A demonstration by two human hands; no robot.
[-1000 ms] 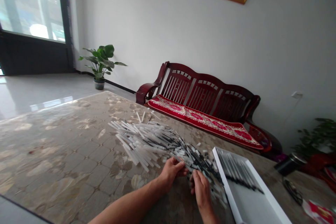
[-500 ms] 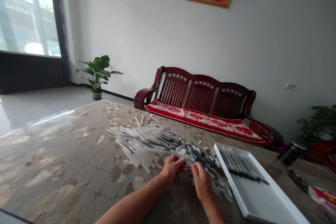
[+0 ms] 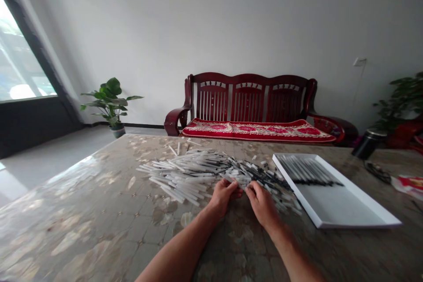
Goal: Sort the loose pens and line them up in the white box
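My left hand (image 3: 226, 194) is closed in a pinch at the near edge of the heap, with a whitish pen barrel (image 3: 226, 177) poking out past its fingertips. Close beside it, my right hand (image 3: 261, 202) has thumb and forefinger pressed together; whatever lies between them is too small to make out. A heap of white pen barrels (image 3: 185, 174) spreads to the left of the hands. Beyond and right of them lie black and clear pen parts (image 3: 264, 174). To the right, a white tray (image 3: 343, 205) holds a row of pens with black ends (image 3: 307, 169).
The patterned tabletop (image 3: 109, 224) reaches toward a dark red wooden bench (image 3: 247, 97) with a red cover. At the right stand a black cylindrical container (image 3: 368, 144), a dark cable (image 3: 378, 172) and a red-and-white packet (image 3: 410, 185). A potted plant (image 3: 112, 101) stands on the floor left.
The view has tilted down and levelled, so more of the tray shows and the wall picture is mostly out of frame. Both hands stay close together by the heap.
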